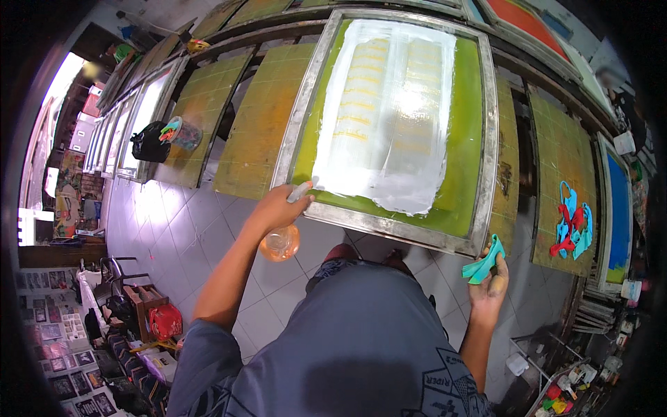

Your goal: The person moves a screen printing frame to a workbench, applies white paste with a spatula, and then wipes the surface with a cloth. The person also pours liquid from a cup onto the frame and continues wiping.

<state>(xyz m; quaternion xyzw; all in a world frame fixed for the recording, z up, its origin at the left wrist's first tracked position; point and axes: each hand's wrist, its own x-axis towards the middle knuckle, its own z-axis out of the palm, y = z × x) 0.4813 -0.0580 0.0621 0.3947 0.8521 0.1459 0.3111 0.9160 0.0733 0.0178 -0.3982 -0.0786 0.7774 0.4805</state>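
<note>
Gripping a spray bottle (280, 244) by its neck, the left hand (285, 206) is closed below the pale spray head (300, 191), at the near left corner of a large metal frame (389, 226); whether the frame is touched there cannot be told. The bottle's round, orange-tinted body is hung below the fist, over the tiled floor (170, 208). A folded teal cloth (484, 262) is pinched between the thumb and fingers of the right hand (490, 288), just beside the near right corner. Within the frame, green mesh (469, 118) is largely covered by a white coating (389, 111), streaked with yellow toward its left. To the right, red and light-blue cloth scraps (574, 221) are heaped on a board (556, 139). To the left, a clear tub (185, 133) is placed beside a black bag (151, 142) on another board (208, 90).
</note>
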